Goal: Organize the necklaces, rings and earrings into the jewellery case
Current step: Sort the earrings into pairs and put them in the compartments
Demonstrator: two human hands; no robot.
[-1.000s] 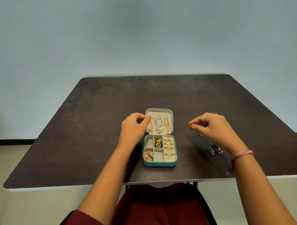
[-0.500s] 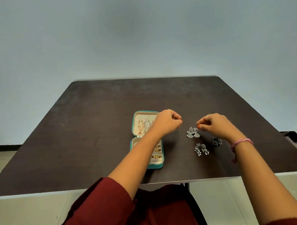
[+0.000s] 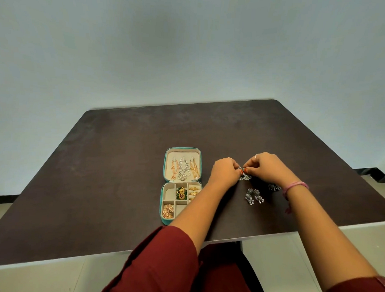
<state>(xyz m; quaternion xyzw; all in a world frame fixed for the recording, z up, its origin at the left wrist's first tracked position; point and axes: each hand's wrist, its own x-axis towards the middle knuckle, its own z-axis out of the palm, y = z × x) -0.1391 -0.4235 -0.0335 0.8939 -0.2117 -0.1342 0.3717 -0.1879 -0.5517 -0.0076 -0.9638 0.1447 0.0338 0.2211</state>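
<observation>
A teal jewellery case lies open on the dark table. Gold and silver necklaces hang in its lid, and gold rings and a green-and-gold piece fill its compartments. To its right, my left hand and my right hand meet over a pair of silver earrings, both pinching at it with their fingertips. A second silver pair lies nearer me. A dark earring sits by my right wrist.
My left forearm crosses over the case's lower right corner. The table's front edge runs close to my body. A pale wall stands behind the table.
My left hand has moved from the case's lid rightwards to the silver earrings. My right hand has come down onto the same pair, so both hands now meet there.
</observation>
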